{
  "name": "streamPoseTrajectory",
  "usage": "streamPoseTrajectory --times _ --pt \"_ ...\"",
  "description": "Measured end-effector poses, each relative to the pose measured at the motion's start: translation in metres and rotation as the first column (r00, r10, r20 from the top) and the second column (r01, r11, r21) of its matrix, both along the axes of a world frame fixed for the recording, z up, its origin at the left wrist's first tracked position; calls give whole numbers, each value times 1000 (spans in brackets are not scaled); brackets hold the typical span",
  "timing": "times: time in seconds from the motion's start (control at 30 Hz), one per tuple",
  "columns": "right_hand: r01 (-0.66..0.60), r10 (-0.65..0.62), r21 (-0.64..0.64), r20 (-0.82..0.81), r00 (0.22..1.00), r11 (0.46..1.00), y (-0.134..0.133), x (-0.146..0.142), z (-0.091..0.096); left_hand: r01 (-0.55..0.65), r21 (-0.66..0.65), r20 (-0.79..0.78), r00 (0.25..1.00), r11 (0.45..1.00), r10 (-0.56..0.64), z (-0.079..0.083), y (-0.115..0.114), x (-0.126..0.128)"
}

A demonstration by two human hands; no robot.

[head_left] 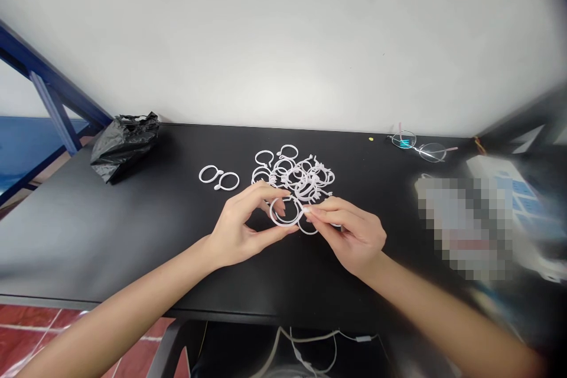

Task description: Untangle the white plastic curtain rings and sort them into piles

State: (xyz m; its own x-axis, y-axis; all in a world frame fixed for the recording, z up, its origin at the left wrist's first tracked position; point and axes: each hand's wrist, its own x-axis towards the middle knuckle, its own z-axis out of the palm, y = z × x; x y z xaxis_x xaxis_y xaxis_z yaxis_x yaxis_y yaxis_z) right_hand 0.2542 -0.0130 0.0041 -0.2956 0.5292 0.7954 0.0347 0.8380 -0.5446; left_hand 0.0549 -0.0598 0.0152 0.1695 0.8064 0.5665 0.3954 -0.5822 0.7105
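A white ring (271,215) is held over the table (133,239), its rim gripped between thumb and fingers of the left hand (239,224), seemingly so that the loop is steadied while its clasp (306,210) is pinched by the fingertips of the right hand (357,230). The pile (305,177) is placed just beyond both hands, apparently within easy reach, while two rings (219,173) are set apart to its left, perhaps so that mixing is avoided.

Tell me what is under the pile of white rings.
The black table shows through gaps in the pile of white rings; where rings overlap, whatever lies beneath is covered.
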Motion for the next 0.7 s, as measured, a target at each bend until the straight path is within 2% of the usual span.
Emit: streamPoseTrajectory --times 0.13,0.27,0.37,0.53,0.6,0.7 --pt "-12 11 32 7 1000 999 2 0 1 -7 14 -49 999 1000 7 3 0 2" --pt "-33 31 54 55 998 998 7 0 3 -30 80 -266 963 996 50 8 8 -14" --pt "4 -5 9 66 998 1000 9 -1 3 -139 115 -477 861 984 178 14 20 -46" --pt "15 -14 -22 58 998 1000 7 -1 0 -396 -1 -702 654 918 282 21 33 -101" --pt "3 -2 -21 62 998 1000 7 -2 -1 -464 -54 -728 624 884 283 20 33 -112" --pt "-1 2 -15 71 998 1000 6 -2 -1 -512 -131 -739 621 849 261 15 32 -120"
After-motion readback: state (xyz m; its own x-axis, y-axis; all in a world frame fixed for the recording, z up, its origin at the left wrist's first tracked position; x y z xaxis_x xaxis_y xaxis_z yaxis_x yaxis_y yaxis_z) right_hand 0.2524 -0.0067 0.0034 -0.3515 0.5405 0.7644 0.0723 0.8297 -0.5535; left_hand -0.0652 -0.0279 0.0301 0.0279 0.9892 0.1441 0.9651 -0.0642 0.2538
